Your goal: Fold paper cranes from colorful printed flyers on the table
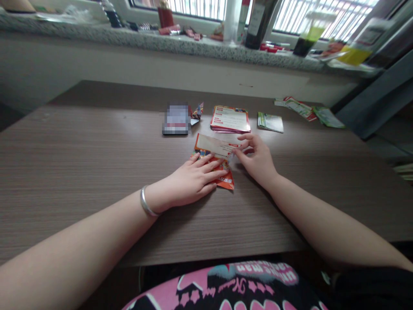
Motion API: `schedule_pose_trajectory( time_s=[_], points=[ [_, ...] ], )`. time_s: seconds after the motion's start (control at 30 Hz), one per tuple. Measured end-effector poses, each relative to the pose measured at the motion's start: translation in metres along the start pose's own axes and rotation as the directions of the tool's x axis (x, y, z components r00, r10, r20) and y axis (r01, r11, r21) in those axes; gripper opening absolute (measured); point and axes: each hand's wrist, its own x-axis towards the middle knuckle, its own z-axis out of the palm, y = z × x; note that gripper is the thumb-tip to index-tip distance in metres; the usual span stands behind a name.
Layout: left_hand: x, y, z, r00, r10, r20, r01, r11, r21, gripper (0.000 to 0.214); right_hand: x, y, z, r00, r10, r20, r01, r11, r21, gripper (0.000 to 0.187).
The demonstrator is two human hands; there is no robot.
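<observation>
A printed paper card (209,144) lies folded on the table, with a pale text panel at its top and an orange-red patterned part (227,181) below. My left hand (200,177), with a silver bangle on the wrist, rests flat over the lower part, fingers spread. At the card's right edge, my right hand (256,158) pinches the paper between thumb and forefinger. Just beyond is a stack of red-bordered cards (230,119). A small folded paper piece (197,113) stands beside a dark-edged, blurred-out rectangular object (176,119) to the left.
Right of the card stack lies a small green-edged stack (270,122). Several loose green and red cards (301,108) are at the table's far right. A granite windowsill (145,38) behind the brown table (80,159) holds bottles and small items.
</observation>
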Motion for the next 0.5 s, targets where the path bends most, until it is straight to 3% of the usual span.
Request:
schedule_pose_trajectory(
  time_s=[0.07,0.2,0.5],
  points=[
    [0.0007,0.0014,-0.0002,0.999,-0.018,-0.036,0.018,1.0,0.007,0.043,0.0003,-0.0016,0.0002,1.0,0.013,-0.002,-0.013,1.0,0.017,0.029],
    [0.001,0.0051,-0.0004,0.987,-0.122,-0.109,0.127,0.991,0.044,0.043,0.0009,-0.0035,-0.001,0.998,-0.047,0.035,0.047,0.999,-0.022,0.018],
    [-0.0001,0.0053,-0.0013,0.938,-0.296,-0.179,0.314,0.946,0.082,0.064,-0.0009,-0.0088,-0.0078,0.99,-0.099,0.1,0.107,0.991,-0.078,0.005]
  ],
)
